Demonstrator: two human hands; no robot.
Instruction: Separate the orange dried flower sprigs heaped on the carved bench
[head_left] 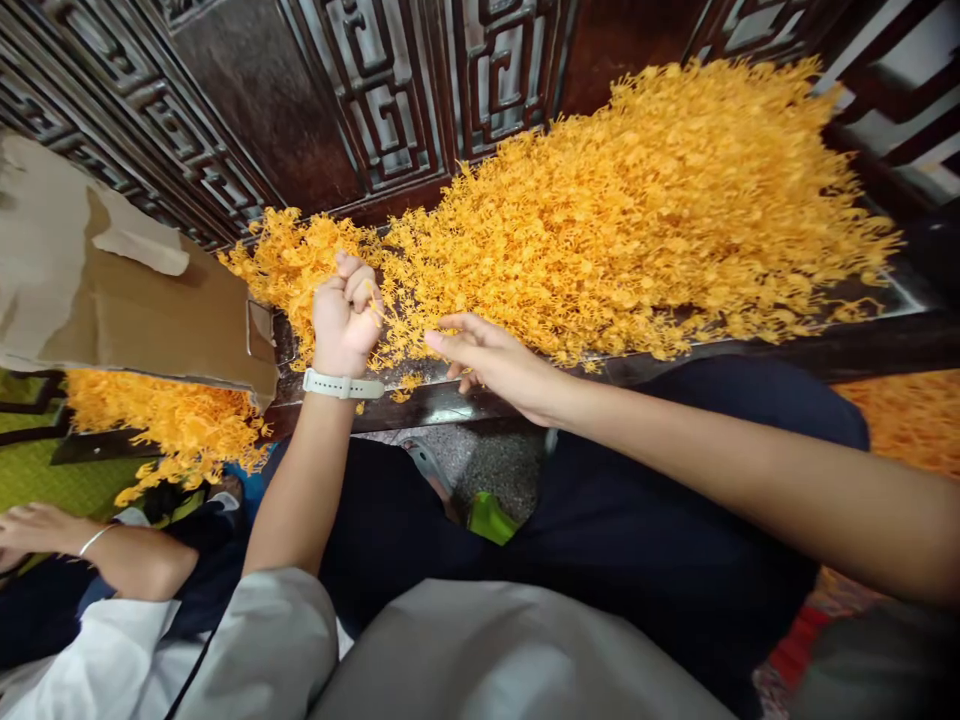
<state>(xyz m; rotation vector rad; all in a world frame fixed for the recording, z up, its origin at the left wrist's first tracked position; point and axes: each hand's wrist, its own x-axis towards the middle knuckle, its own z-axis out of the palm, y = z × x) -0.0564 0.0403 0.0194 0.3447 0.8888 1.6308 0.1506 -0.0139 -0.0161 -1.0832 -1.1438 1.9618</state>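
A large heap of small orange-yellow pieces with thin, spidery prongs [637, 210] lies along the dark wooden surface. My left hand [349, 305], with a pale band on its wrist, is raised at the heap's near left part. Its fingers are curled closed, and a bit of an orange-yellow spidery piece [373, 300] shows at them; how many it holds is hidden. To its right, my right hand [491, 362] hovers at the heap's front edge. Its index finger and thumb stretch toward the left hand, the other fingers bend loosely, and nothing shows in them.
A torn cardboard box [142, 290] stands at the left, with more orange pieces [180, 410] below it. Carved dark wooden panels [375, 90] rise behind the heap. Another person's arm [127, 550] is at the lower left. A few stray pieces [407, 385] lie near the front edge.
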